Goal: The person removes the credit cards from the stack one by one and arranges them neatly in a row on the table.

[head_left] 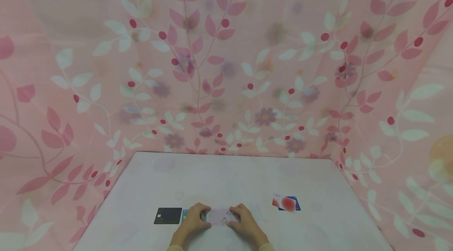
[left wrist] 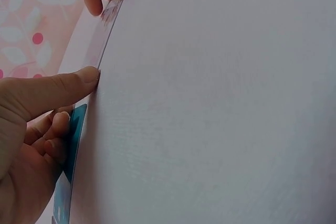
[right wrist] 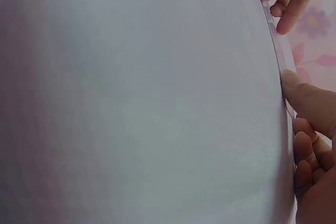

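In the head view, a pale pink card (head_left: pixel 218 217) with a small floral print lies between both hands. My left hand (head_left: pixel 192 220) grips its left end, thumb at the near edge and index finger at the far edge. My right hand (head_left: pixel 245 224) holds the right end the same way. The left thumb (left wrist: pixel 84 77) presses the near edge in the left wrist view; the right thumb (right wrist: pixel 294 81) does likewise in the right wrist view. A teal card (left wrist: pixel 76 140) lies by the left hand's curled fingers, partly hidden by that hand.
To the left a black card (head_left: pixel 168 216) with a chip lies beside the teal one. On the right, a white card with red circles (head_left: pixel 287 203) overlaps a blue card (head_left: pixel 298 204). The white table (head_left: pixel 318 227) meets a pink floral curtain (head_left: pixel 226 125) at its back and sides.
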A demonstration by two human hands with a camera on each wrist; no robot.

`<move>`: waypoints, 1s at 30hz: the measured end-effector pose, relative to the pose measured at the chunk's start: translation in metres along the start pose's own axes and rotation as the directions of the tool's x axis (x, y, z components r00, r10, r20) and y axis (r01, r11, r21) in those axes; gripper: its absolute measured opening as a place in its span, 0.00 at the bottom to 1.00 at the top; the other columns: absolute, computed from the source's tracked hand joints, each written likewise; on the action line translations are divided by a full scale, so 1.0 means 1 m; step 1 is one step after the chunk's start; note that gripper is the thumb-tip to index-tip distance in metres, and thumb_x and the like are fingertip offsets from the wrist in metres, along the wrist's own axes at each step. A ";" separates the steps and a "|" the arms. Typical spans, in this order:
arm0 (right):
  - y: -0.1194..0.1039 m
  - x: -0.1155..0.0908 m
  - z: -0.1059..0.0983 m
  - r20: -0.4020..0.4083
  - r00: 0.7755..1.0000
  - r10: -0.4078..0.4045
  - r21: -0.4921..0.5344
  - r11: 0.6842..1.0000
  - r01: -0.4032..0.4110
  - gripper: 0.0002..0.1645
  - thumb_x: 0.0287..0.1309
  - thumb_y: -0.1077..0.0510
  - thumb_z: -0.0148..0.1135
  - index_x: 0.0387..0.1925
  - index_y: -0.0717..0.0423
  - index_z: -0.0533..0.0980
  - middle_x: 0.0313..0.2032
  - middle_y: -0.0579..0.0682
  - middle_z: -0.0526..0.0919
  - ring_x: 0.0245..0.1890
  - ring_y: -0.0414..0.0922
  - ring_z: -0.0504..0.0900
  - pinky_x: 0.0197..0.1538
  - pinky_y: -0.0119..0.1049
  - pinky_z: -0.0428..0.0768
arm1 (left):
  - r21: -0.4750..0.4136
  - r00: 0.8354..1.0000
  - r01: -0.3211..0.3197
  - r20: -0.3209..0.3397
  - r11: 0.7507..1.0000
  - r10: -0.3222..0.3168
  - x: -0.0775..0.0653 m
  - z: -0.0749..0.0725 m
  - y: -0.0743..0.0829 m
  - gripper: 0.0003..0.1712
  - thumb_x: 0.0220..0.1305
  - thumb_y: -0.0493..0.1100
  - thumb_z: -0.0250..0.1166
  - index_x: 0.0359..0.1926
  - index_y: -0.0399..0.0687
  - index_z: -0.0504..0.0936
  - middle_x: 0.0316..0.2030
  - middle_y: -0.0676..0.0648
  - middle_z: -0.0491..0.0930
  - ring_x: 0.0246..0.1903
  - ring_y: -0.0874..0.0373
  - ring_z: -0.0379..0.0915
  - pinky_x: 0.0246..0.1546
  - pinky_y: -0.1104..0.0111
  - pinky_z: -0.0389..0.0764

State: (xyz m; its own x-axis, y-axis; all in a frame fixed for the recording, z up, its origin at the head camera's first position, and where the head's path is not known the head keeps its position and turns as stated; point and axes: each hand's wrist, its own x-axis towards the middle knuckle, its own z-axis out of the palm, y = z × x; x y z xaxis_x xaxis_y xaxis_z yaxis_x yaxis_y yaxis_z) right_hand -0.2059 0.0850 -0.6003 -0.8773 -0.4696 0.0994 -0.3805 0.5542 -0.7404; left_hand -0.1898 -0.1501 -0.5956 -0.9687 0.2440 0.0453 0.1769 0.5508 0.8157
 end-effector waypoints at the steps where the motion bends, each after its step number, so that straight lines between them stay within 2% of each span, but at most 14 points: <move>1: 0.000 0.000 0.000 -0.001 1.000 0.008 0.003 1.000 -0.008 0.29 0.49 0.55 0.69 0.52 0.66 0.75 0.37 0.42 0.70 0.36 0.34 0.68 0.45 0.34 0.73 | -0.001 1.000 0.006 0.000 1.000 -0.006 0.000 0.000 0.001 0.28 0.41 0.35 0.74 0.46 0.30 0.78 0.32 0.49 0.72 0.24 0.65 0.62 0.24 0.75 0.66; 3: 0.000 -0.001 0.000 -0.011 1.000 0.015 0.012 1.000 -0.015 0.29 0.49 0.55 0.69 0.51 0.65 0.75 0.37 0.41 0.70 0.36 0.34 0.68 0.46 0.34 0.73 | -0.010 1.000 0.012 -0.003 1.000 -0.012 -0.001 0.000 0.002 0.28 0.40 0.35 0.74 0.46 0.30 0.78 0.32 0.49 0.72 0.24 0.65 0.62 0.24 0.74 0.66; 7: 0.002 -0.002 0.000 -0.055 0.998 -0.027 0.041 0.999 0.030 0.27 0.49 0.56 0.69 0.50 0.66 0.76 0.36 0.44 0.74 0.36 0.36 0.72 0.44 0.34 0.75 | -0.034 0.999 0.032 -0.026 0.999 -0.033 0.000 0.001 0.000 0.29 0.39 0.36 0.74 0.47 0.32 0.78 0.34 0.49 0.74 0.25 0.64 0.63 0.24 0.75 0.67; 10: 0.003 -0.006 -0.003 -0.086 0.996 -0.023 0.077 0.997 0.030 0.26 0.49 0.56 0.69 0.49 0.65 0.76 0.36 0.45 0.77 0.36 0.38 0.74 0.42 0.32 0.76 | -0.046 0.998 0.014 -0.058 0.999 -0.017 0.000 0.002 -0.004 0.29 0.39 0.37 0.74 0.46 0.32 0.79 0.35 0.48 0.75 0.25 0.65 0.63 0.24 0.75 0.68; 15: 0.004 -0.011 -0.010 -0.112 0.992 0.062 0.130 0.990 -0.047 0.24 0.48 0.57 0.68 0.49 0.61 0.76 0.36 0.45 0.78 0.35 0.38 0.75 0.41 0.30 0.75 | -0.033 0.994 -0.047 -0.099 0.998 0.044 0.001 0.002 -0.005 0.27 0.40 0.37 0.75 0.45 0.33 0.79 0.34 0.47 0.77 0.23 0.67 0.62 0.24 0.75 0.67; 20: 0.007 -0.018 -0.021 -0.133 0.986 0.099 0.137 0.987 -0.081 0.23 0.48 0.59 0.68 0.48 0.60 0.77 0.34 0.46 0.77 0.33 0.38 0.74 0.38 0.29 0.75 | -0.009 0.980 -0.126 -0.156 0.992 0.123 0.008 0.009 0.002 0.24 0.39 0.38 0.75 0.42 0.37 0.81 0.32 0.47 0.78 0.24 0.68 0.65 0.25 0.74 0.69; 25: 0.015 -0.024 -0.032 -0.144 0.982 0.118 0.127 0.987 -0.100 0.22 0.49 0.59 0.68 0.47 0.61 0.77 0.33 0.45 0.77 0.32 0.37 0.73 0.35 0.28 0.74 | -0.015 0.961 -0.215 -0.181 0.976 0.209 0.021 0.023 0.018 0.21 0.41 0.37 0.75 0.40 0.37 0.81 0.31 0.44 0.80 0.27 0.60 0.71 0.29 0.73 0.73; 30: 0.029 -0.030 -0.044 -0.183 0.978 0.099 0.096 0.992 -0.082 0.20 0.49 0.60 0.69 0.46 0.60 0.78 0.32 0.46 0.78 0.32 0.37 0.73 0.36 0.28 0.75 | -0.045 0.932 -0.322 -0.190 0.946 0.308 0.035 0.045 0.032 0.19 0.42 0.34 0.75 0.37 0.33 0.80 0.28 0.42 0.79 0.24 0.55 0.72 0.26 0.74 0.73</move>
State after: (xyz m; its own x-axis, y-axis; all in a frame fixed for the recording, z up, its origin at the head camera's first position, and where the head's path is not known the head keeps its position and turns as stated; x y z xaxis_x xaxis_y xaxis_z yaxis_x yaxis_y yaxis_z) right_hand -0.2034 0.1459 -0.5959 -0.9493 -0.2784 0.1458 -0.2770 0.5222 -0.8066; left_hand -0.2100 -0.0881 -0.5938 -0.8814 0.2453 0.4037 0.4716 0.4063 0.7827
